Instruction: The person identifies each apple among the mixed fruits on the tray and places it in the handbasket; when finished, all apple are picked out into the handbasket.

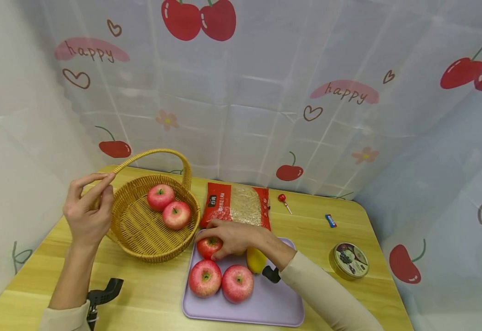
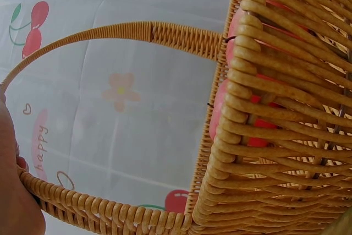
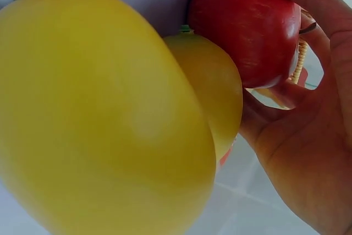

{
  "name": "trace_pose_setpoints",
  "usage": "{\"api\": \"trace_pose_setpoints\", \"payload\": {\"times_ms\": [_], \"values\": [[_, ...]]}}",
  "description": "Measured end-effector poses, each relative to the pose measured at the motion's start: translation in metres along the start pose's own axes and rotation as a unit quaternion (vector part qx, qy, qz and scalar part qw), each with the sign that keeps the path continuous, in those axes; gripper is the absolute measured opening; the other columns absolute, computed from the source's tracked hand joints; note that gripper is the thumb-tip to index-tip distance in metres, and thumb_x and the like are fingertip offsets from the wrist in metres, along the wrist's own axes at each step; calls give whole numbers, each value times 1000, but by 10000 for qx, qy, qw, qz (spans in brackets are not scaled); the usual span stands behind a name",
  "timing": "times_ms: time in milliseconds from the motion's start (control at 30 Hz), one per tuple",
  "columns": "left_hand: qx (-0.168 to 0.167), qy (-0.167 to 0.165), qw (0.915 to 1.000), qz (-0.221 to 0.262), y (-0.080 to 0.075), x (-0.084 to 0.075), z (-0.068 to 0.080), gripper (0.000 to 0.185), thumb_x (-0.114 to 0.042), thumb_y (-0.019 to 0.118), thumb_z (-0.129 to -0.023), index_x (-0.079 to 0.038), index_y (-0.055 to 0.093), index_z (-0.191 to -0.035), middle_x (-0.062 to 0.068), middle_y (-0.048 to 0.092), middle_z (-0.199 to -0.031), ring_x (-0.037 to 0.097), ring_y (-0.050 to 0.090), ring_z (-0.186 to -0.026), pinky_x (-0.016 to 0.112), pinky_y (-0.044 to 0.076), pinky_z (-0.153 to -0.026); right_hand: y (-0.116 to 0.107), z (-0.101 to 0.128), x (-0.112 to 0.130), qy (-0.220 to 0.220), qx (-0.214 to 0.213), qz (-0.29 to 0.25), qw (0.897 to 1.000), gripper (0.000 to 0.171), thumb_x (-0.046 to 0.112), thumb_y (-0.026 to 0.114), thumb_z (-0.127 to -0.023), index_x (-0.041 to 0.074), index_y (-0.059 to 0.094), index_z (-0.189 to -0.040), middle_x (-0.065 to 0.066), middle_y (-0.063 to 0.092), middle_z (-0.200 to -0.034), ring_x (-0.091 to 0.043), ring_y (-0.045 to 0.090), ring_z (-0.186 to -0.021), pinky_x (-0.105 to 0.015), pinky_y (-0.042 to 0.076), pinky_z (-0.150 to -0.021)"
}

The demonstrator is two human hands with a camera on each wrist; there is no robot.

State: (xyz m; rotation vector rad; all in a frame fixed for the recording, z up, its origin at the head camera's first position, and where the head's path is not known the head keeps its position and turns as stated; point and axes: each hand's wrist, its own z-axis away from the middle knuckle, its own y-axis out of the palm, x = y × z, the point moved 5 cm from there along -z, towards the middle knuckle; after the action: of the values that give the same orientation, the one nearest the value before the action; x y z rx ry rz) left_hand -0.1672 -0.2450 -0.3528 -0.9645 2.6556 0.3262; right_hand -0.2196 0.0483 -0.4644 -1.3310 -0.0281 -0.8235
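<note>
My left hand [image 1: 88, 211] holds the handle [image 1: 154, 151] of a woven basket [image 1: 135, 232] at its left side. Two pink-red apples lie in the basket, a rear apple [image 1: 161, 197] and a front apple [image 1: 176, 215]. Over the back left corner of a lilac tray [image 1: 245, 314], my right hand [image 1: 234, 236] grips a darker red apple [image 1: 208, 247], thumb and fingers around it. Two more pink apples, one left [image 1: 205, 278] and one right [image 1: 238, 283], sit on the tray. Beside my right wrist are a large yellow fruit [image 3: 104, 114] and a smaller yellow fruit [image 3: 214, 86], mango-like, partly hidden in the head view.
Behind the tray lies a red bag [image 1: 241, 204] with a clear window. Farther right are a red lollipop [image 1: 282, 198], a small blue wrapped candy [image 1: 330, 220] and a round tin [image 1: 350, 260]. A printed curtain [image 1: 241, 115] stands along the table's back edge.
</note>
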Motion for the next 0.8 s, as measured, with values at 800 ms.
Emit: {"api": "trace_pose_setpoints", "payload": {"times_ms": [800], "values": [[34,31,10000,-72,-2,8,3,18,-6,64,-92,4,79,-95,23,69,-101,2,42,-65,9,25,-63,-5,2,0,-110,-247,-121,9996,57,37,73,-90,40,53,-144,1,47,-136,-7,49,-112,-25,46,-95]]}}
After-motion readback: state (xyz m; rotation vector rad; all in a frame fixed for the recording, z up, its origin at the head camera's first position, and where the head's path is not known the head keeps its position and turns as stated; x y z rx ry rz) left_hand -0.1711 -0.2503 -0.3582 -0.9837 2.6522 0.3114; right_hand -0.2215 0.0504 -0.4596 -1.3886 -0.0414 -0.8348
